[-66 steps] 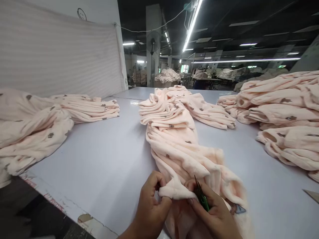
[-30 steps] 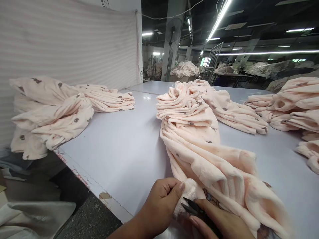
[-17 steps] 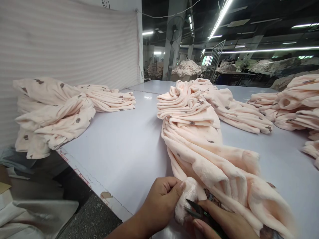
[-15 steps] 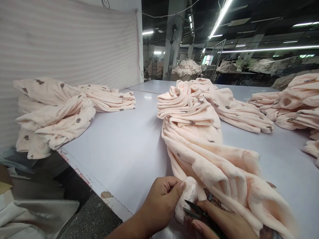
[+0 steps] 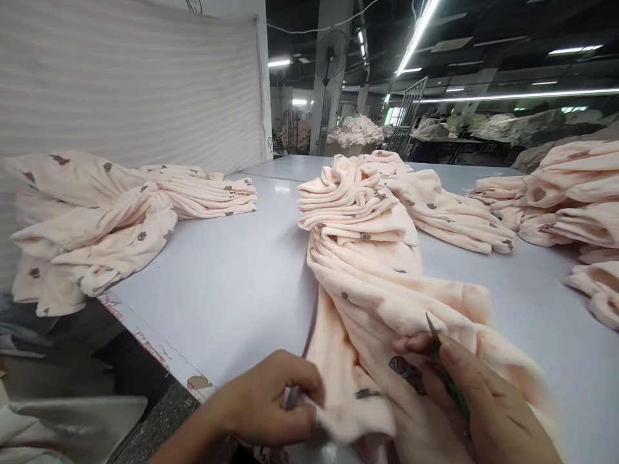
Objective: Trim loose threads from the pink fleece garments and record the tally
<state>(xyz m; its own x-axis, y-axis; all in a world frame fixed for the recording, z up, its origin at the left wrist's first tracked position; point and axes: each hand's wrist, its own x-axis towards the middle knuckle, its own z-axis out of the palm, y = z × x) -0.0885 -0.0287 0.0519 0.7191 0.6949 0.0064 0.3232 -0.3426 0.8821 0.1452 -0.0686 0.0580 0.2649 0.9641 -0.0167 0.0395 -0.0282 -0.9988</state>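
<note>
A pale pink plush garment (image 5: 367, 270) with small dark printed figures stretches along the table toward me. At its near end my left hand (image 5: 273, 399) is closed, pinching a blurred edge of the cloth. Over the right part of the garment is my right hand (image 5: 493, 399), wrapped around thread snips (image 5: 434, 330). Their dark pointed blade sticks up past the fingers, and a green part shows in the palm. The tip is apart from the edge in my left hand. A grey printed figure (image 5: 405, 368) lies partly behind the right fingers.
More pink plush cloth is heaped at the table's left edge (image 5: 97, 225) and on the right (image 5: 575, 193). Another folded piece (image 5: 449, 212) lies behind the garment. A pale curtain (image 5: 135, 84) hangs on the left. Sheeting (image 5: 72, 419) lies below the table edge.
My right hand with the snips has moved up and right, away from the cloth edge. My left hand has shifted left and slightly down, still gripping cloth. The view has turned slightly right.
</note>
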